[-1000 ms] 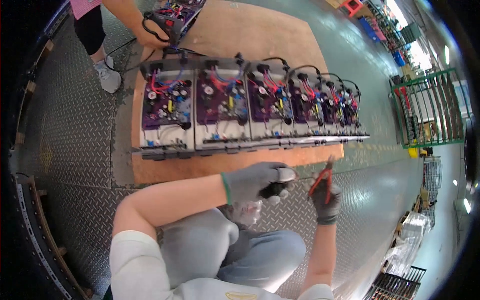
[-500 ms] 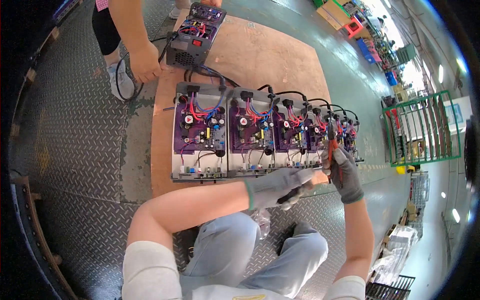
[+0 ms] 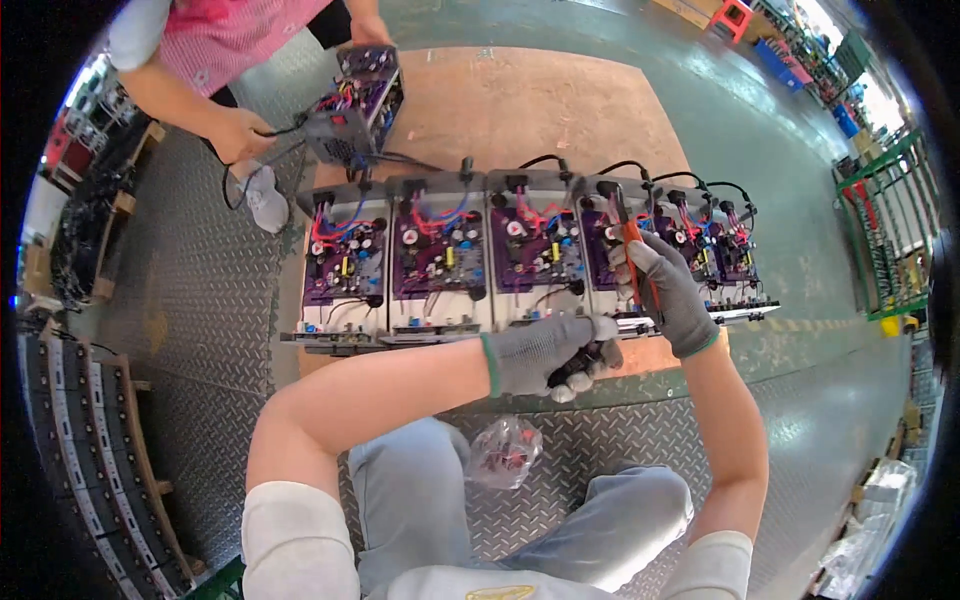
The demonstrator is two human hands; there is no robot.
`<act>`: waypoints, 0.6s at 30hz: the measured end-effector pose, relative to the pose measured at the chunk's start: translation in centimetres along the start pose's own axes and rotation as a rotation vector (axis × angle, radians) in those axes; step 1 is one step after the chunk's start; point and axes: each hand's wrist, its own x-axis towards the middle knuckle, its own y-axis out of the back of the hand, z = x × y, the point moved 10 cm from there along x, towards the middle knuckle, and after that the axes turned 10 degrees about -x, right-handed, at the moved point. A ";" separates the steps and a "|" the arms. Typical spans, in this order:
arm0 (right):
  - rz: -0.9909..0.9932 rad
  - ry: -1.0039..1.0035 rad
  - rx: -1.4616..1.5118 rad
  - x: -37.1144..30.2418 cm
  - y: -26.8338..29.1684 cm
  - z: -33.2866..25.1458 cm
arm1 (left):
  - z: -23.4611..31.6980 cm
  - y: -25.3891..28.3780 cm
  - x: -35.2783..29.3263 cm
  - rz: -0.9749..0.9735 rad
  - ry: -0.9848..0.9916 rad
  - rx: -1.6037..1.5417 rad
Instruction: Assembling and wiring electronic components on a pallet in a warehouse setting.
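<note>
My gloved right hand (image 3: 672, 300) is closed round red-handled pliers (image 3: 632, 240). Their dark jaws point up over an open unit toward the right of the row. My gloved left hand (image 3: 545, 355) is curled at the row's front edge, its fingers bent round something dark that I cannot make out. Several open electronic units stand side by side, each with a purple circuit board (image 3: 515, 240), red and blue wires and a black cable at its back. At the far left, a co-worker's hands hold another open unit (image 3: 340, 128) and its black cable.
The units stand on a brown board (image 3: 520, 100) over metal flooring. A clear bag of small red parts (image 3: 507, 452) lies between my legs. Stacked dark parts (image 3: 90, 470) are at the left, a green rack (image 3: 885, 230) at the right. The co-worker's shoe (image 3: 267, 200) is beside the board.
My view has shifted, bringing more of the co-worker's pink apron and the bag into sight. The co-worker's unit is turned differently. The pliers stay in my right hand above the units.
</note>
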 end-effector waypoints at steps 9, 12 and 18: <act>-0.265 -0.076 0.182 2.0 6.5 2.2 | 0.7 -5.3 9.7 0.114 -0.032 -0.085; -0.364 -0.120 0.261 2.4 7.4 2.9 | 1.4 -6.4 10.0 0.176 -0.132 -0.160; -0.642 -0.243 0.563 1.1 7.0 3.6 | -2.1 -3.5 8.0 0.267 -0.257 -0.471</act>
